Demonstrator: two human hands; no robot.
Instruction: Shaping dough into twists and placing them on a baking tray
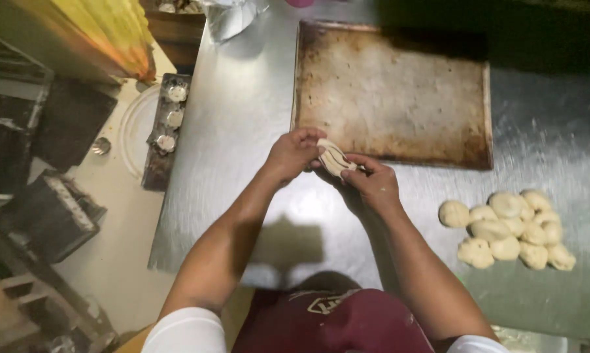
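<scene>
Dim, warm light is seen overall. Soft glare is spread across the steel worktop, brightest at the near middle, where a dark shadow is cast. The far right is lost in darkness. The left edge is blurred and smeared.

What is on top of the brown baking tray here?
Nothing lies on the baking tray: only its stained, bare surface shows. The left hand and the dough piece cover a bit of its near edge.
</scene>
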